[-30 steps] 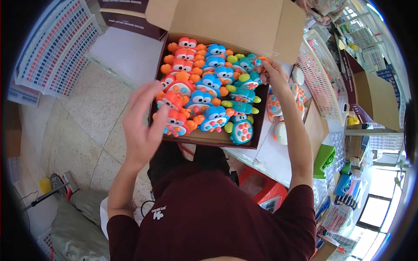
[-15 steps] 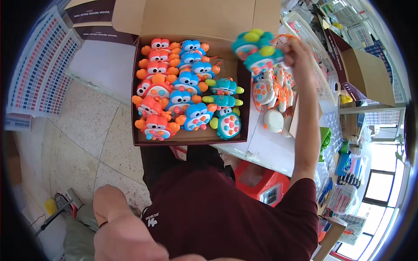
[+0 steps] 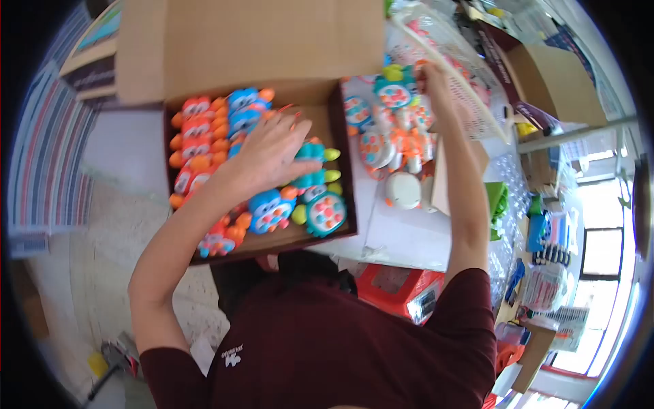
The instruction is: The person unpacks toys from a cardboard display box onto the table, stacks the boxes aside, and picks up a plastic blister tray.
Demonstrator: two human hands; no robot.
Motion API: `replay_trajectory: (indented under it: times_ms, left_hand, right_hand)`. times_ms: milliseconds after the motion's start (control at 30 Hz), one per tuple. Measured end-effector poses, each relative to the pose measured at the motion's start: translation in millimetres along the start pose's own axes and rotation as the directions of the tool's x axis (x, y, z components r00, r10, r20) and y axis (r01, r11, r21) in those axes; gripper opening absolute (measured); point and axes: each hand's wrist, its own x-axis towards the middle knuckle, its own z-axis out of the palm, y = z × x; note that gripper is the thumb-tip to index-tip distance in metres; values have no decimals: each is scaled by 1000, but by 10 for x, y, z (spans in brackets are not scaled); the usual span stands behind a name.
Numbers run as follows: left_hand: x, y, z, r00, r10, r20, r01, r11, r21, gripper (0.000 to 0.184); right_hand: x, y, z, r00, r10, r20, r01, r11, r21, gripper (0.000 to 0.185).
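My left hand lies over the toys inside the cardboard box, fingers stretched out and thumb apart, above the blue toys and next to the teal ones. A teal toy with coloured buttons and yellow-green ears sits face up at the box's near right corner. Red toys stand in a column along the left wall. Outside the box to the right, my right hand is closed at the edge of a teal toy, above a pile of white toys.
The raised box lid stands behind. A white mesh basket sits beyond my right hand. Further right are an open carton and green items. A red stool is below the table edge.
My left hand has come up from beside my body into the box. My right hand has shifted slightly left with a teal toy. The view has swung, so the box appears lower and further left.
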Motion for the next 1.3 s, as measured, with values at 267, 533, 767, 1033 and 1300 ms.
replay_trajectory:
  times_ms: [267,533,767,1033,1300]
  left_hand:
    - [401,138,54,880,2,476,3,1000,-10,83]
    - [242,257,156,882,50,469,-83,995,49,83]
    - [301,211,343,937,50,345,-71,996,48,67]
    - [262,342,276,906,-34,422,-50,982,185,58]
    - [688,60,-220,976,-132,174,184,925,-332,58]
  right_hand:
    - [359,313,-90,980,169,-106,-142,964,225,20]
    - [499,657,77,947,313,-71,-300,942,147,15]
    - [476,1022,43,984,178,8,-171,957,-233,27]
    - [62,568,-104,982,172,75,-155,969,-192,27]
    - [-416,108,-126,995,-95,44,99,990,-99,45]
